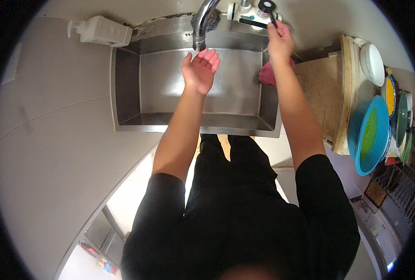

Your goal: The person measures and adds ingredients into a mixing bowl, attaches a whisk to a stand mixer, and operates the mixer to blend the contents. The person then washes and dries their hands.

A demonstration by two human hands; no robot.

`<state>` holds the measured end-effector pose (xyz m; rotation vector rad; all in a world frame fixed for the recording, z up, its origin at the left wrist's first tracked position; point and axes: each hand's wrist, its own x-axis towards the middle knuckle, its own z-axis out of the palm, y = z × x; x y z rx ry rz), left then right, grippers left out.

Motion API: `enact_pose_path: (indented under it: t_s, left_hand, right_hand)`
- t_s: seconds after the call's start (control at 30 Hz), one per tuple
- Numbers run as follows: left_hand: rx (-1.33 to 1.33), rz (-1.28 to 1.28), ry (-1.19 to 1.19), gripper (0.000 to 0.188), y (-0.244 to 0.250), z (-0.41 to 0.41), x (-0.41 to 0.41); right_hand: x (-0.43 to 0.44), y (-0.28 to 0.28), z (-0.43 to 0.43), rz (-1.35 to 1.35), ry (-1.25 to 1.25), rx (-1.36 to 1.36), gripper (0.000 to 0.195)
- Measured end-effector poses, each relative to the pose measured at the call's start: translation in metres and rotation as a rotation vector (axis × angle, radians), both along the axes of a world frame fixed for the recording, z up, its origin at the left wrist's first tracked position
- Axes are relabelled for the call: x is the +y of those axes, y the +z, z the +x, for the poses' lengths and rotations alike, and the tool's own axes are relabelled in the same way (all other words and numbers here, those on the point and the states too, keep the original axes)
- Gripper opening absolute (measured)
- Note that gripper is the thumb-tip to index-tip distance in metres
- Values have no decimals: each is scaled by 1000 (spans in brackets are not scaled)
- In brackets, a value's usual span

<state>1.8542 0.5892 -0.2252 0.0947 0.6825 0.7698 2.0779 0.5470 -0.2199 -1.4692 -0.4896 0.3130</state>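
Observation:
My left hand [201, 71] is held palm up with its fingers apart, just below the mouth of a curved chrome faucet [203, 24]. It holds nothing, and no running water can be made out. Beneath it lies a rectangular stainless steel sink [200, 101]. My right hand [281, 40] is at the sink's upper right, its fingertips closed on a black lever [273, 20] beside a white fixture [240, 13] on the wall. A small black-lidded container [266, 7] stands on that fixture. A red cloth [267, 74] hangs over the sink's right wall, partly behind my right wrist.
A white pump bottle [106, 31] lies at the sink's upper left corner in this view. Behind the faucet is a dark scouring pad [213, 21]. On the right, a wooden board edge [345, 94] borders a blue basin [359, 140], a white bowl [372, 64] and several other dishes.

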Motion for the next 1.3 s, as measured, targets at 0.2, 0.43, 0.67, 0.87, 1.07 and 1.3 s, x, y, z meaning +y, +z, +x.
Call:
enact_pose_path:
  t_s: [0.2,0.43,0.67,0.87,1.07,1.3]
  left_hand:
    - [-31,-33,55,51,-7,-2,13]
    - [-66,-38,59,44,-4,-1,16]
    - [-62,-32,65,43,-4,0,14]
    - [-77,-48,78,46,-11,0,14]
    - [-115,-42,78,45,-11,0,13]
    - [-40,-5,113,56,-15,6,15]
  right_hand:
    - [-3,3,9,-2,79,75,19]
    - [-5,11,10,10,81,159,18]
    - [-8,18,17,-67,104,153,18]
    - [-10,16,26,-77,128,161,18]
    - [-11,19,31,-91,140,130,17]
    - [-37,-14,-52,-22,151,428,21]
